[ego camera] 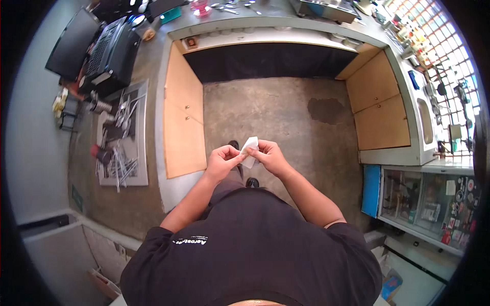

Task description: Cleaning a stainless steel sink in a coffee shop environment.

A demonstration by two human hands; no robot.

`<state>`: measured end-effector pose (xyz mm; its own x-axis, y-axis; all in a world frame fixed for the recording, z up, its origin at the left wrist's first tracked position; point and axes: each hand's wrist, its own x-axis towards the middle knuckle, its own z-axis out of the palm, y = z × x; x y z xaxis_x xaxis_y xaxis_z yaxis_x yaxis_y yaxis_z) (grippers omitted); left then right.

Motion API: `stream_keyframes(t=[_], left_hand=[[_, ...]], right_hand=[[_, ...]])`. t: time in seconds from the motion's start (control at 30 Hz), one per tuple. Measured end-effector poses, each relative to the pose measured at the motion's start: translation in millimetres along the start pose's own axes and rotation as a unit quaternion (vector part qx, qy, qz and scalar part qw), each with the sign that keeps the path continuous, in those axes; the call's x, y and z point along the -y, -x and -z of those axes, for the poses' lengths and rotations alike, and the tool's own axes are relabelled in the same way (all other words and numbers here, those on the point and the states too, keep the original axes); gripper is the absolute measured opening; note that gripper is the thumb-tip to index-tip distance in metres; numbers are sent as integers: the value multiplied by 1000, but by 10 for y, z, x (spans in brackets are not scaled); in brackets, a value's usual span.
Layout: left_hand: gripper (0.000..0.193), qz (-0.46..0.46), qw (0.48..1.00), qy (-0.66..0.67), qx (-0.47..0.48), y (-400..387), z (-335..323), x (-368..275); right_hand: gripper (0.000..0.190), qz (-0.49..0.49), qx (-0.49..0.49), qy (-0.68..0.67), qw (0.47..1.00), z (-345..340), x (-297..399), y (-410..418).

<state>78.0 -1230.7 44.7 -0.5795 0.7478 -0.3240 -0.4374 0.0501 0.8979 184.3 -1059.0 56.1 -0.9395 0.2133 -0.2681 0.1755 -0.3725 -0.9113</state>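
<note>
Between my two hands is a small, folded white sheet (250,144), either paper tissue or thin cloth; which of them I cannot tell. My left hand (223,160) pinches its left edge between thumb and forefinger. From the other side my right hand (271,157) grips it with the thumb laid across the front. One corner of the sheet points up and another hangs below the fingers. Both hands are held in front of my body, above the floor (264,111), with my dark shoes (252,182) underneath.
Wooden cupboards (183,114) stand left, under a counter holding a cutlery tray (142,153) and a black appliance (111,57). At right are more cupboards (377,103), a sink (425,120) and a glass-fronted cabinet (428,202). A metal appliance (325,11) sits on the far counter. The floor has a dark patch (326,111).
</note>
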Motion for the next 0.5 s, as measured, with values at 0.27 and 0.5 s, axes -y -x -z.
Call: stream_keyframes(t=[0.27, 0.5], left_hand=[[18, -11, 989, -26, 148, -1376, -289, -414], [22, 48, 928, -133, 346, -2509, -522, -747]], right_hand=[[19, -3, -98, 29, 995, 708, 406, -455], [21, 39, -254, -53, 965, 1031, 516, -792]])
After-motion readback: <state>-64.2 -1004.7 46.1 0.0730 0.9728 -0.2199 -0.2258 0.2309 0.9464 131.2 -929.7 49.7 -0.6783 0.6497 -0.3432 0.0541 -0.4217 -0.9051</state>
